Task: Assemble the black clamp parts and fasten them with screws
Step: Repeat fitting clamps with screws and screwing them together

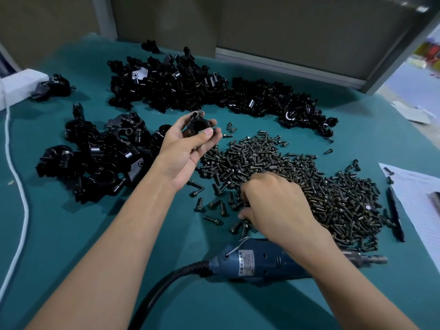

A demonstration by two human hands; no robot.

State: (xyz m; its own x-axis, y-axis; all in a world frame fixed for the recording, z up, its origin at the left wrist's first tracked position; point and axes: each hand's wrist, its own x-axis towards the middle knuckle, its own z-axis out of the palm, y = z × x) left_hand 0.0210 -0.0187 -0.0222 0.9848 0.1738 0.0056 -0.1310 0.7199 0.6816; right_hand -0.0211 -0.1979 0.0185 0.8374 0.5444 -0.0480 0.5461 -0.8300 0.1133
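My left hand [188,148] holds a black clamp [199,125] above the green mat, fingers and thumb curled round it; a screw sticks out of the clamp's top. My right hand [273,203] is down at the near edge of the big screw pile [309,182], its fingers curled into the screws and pinching some; what exactly it holds is hidden under the hand. A heap of loose black clamp parts [190,89] lies at the back. Another group of clamps [100,158] lies to the left.
A blue electric screwdriver [259,260] with a thick black cable lies near me, partly under my right forearm. A pen [395,213] and paper sheet [421,194] are at the right. A white box [19,86] and white cord [16,177] are at the left.
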